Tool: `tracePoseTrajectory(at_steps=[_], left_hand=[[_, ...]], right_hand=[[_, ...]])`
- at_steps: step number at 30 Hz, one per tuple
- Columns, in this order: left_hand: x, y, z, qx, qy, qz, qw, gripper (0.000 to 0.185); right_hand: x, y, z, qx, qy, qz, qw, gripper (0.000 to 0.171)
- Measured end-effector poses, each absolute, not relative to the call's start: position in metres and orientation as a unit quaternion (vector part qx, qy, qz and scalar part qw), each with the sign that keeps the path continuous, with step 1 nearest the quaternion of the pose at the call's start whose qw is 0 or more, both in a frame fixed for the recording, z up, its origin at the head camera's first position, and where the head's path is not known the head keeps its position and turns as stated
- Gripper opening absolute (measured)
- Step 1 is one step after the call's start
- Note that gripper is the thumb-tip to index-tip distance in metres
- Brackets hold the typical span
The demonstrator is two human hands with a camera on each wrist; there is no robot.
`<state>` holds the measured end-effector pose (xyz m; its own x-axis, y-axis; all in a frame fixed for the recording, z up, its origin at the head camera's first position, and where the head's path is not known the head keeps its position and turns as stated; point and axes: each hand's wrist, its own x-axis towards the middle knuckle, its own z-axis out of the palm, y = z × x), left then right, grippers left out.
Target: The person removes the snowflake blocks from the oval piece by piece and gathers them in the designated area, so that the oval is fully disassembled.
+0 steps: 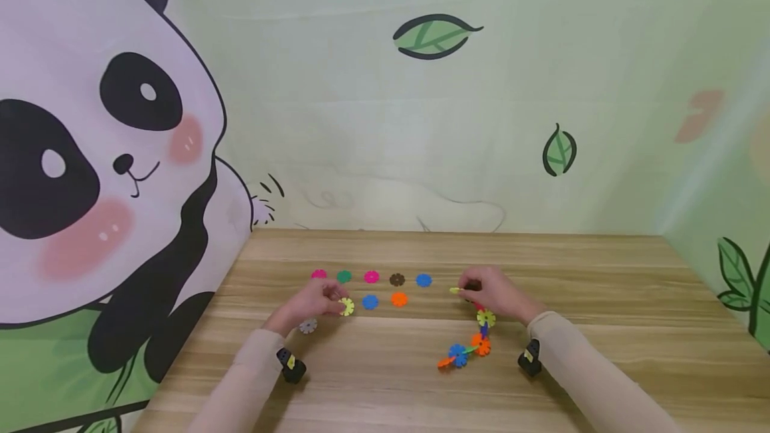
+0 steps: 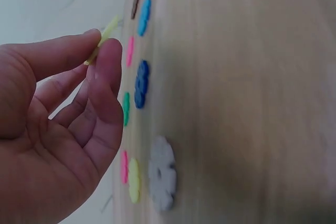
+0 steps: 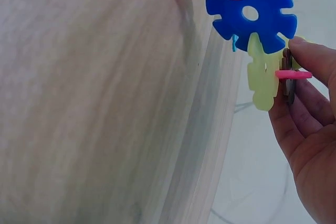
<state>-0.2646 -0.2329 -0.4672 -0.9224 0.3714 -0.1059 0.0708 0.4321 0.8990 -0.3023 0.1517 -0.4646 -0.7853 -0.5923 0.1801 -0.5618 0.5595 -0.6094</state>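
My left hand (image 1: 313,301) pinches a yellow notched plastic disc (image 1: 346,307) between thumb and finger, edge-on in the left wrist view. With my right hand (image 1: 494,293) I grip the upper end of a chain of interlocked notched discs. At that end a brown disc (image 3: 287,90) and a pink disc (image 3: 295,74) show beside the fingers, and a yellow disc (image 1: 455,291) sticks out past the fingertips. Below hang a yellow disc (image 1: 486,318), an orange disc (image 1: 481,345), a blue disc (image 1: 458,355) and others. The fingers partly hide the upper end.
Loose notched discs lie in rows on the wooden table (image 1: 373,379), among them a green disc (image 1: 343,276), a brown one (image 1: 397,280) and an orange one (image 1: 399,299). A grey disc (image 1: 308,326) lies by my left wrist. Behind stands a printed wall (image 1: 337,119).
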Motion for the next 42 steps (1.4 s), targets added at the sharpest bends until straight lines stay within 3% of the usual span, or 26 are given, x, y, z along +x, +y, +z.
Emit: tracePoseTrajectory(at_steps=[10, 25, 32, 42], left_hand=[[-0.26, -0.24, -0.468, 0.186, 0.864, 0.441, 0.155, 0.018], [-0.254, -0.236, -0.46, 0.152, 0.9, 0.385, 0.134, 0.002], [-0.261, -0.227, -0.457, 0.113, 0.917, 0.366, 0.11, 0.009], [-0.276, -0.195, -0.454, 0.122, 0.913, 0.375, 0.103, 0.014]], right_hand=[[-0.301, 0.152, -0.464, -0.324, 0.884, -0.336, 0.019, 0.005], [-0.301, 0.153, -0.465, -0.33, 0.886, -0.327, 0.01, 0.005], [-0.3, 0.152, -0.466, -0.324, 0.886, -0.331, 0.013, 0.005], [-0.299, 0.151, -0.462, -0.339, 0.881, -0.332, 0.007, 0.004]])
